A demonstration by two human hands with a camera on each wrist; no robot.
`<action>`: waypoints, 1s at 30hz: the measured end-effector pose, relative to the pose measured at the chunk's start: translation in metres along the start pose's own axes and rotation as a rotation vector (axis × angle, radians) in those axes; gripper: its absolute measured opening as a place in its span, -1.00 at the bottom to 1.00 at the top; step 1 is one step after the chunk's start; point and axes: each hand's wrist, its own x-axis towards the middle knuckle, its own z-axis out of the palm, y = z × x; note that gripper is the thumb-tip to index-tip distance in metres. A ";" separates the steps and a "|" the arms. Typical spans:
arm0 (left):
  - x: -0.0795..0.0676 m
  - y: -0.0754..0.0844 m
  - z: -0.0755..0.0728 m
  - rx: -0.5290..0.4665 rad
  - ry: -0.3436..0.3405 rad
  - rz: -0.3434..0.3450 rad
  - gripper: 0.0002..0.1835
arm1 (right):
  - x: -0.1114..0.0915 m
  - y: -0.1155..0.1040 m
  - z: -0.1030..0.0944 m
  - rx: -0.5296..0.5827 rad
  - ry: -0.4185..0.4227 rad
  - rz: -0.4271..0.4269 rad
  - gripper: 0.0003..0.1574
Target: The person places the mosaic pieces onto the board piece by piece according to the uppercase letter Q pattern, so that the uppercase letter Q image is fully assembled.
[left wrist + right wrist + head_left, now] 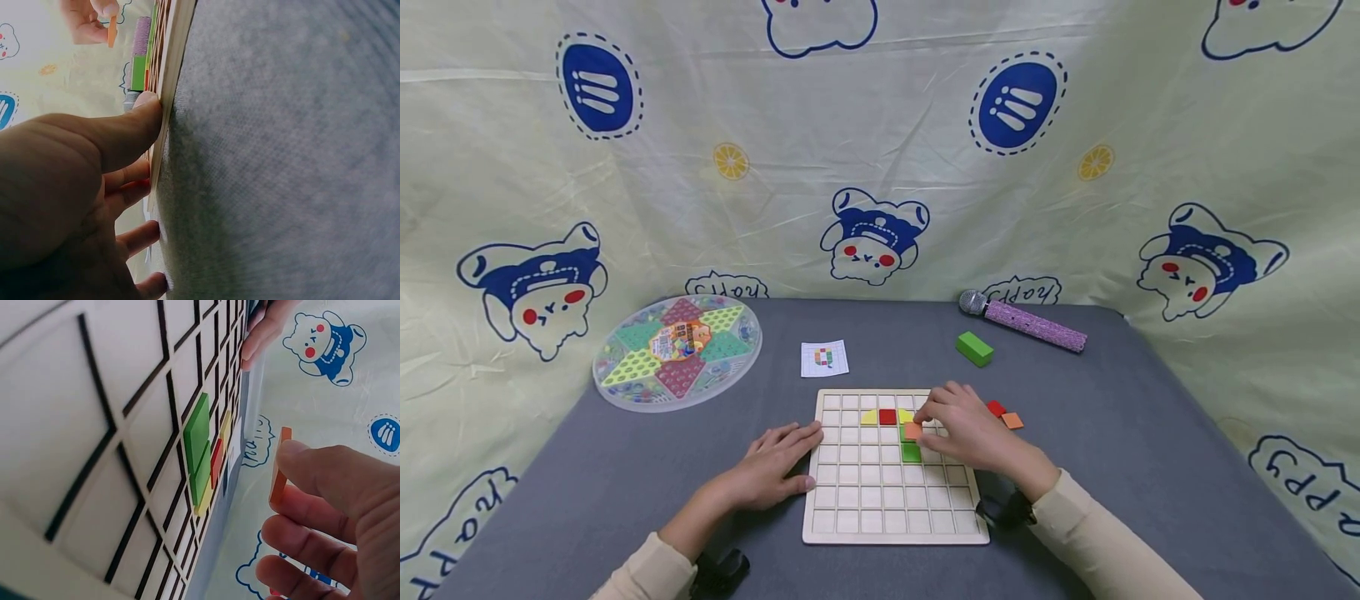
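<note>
A wooden grid board (857, 523) lies on the table. Between thumb and index finger, my right hand (964, 427) pinches an orange square tile (281, 464), held above the board's upper right part. Set in the cells are a red tile (887, 417), yellow tiles (868, 418) on either side of it, and two green tiles (911, 453) (197, 428); the head view partly covers the upper green one. My left hand (775, 465) touches the board's left edge with its thumb and fingers, which lie spread and fairly straight in the left wrist view.
Right of the board lie a loose red tile (996, 408) and an orange tile (1012, 421). Behind it are a pattern card (824, 358), a green block (974, 348) and a purple microphone (1033, 325). A round patterned game board (677, 354) sits at the back left.
</note>
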 end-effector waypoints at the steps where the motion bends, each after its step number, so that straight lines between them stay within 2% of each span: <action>1: 0.000 0.000 0.000 -0.001 0.002 0.000 -0.30 | 0.002 -0.001 0.000 0.000 -0.001 -0.002 -0.74; 13: -0.001 0.001 -0.001 -0.003 0.007 0.012 -0.30 | 0.023 -0.011 0.008 0.001 -0.048 -0.003 -0.74; 30: -0.002 0.001 -0.001 -0.011 0.009 0.021 -0.31 | 0.046 -0.020 0.024 -0.018 -0.092 -0.063 -0.71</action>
